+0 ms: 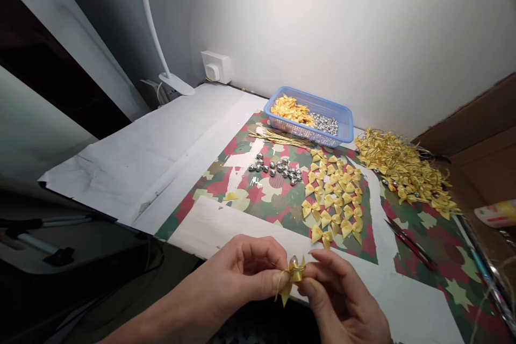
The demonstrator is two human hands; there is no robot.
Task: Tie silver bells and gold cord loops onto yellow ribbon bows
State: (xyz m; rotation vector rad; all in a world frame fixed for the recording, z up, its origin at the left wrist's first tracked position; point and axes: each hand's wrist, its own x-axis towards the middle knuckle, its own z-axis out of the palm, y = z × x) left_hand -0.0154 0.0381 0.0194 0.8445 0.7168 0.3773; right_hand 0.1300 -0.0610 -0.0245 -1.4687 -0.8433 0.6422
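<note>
Sitting pinched between left hand (245, 274), right hand (346, 298): yellow bow (296, 274).

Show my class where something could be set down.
Bare: white covering left of the patterned sheet, in front of the lamp base; smaller, that sheet between silver beads and near white strip. Crowded: bow rows, blue basket, yellow heap at right.

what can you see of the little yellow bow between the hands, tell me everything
The bow is small and yellow-gold, of what looks like smooth ribbon, with one pointed tail hanging down and another point sticking up. A shiny silver ball sits at its upper side, and a thin gold tie trails down at its left. It is held up near the table's close edge, pinched by the left hand and touched on its other side by the right hand. Fingers hide part of it.
</note>
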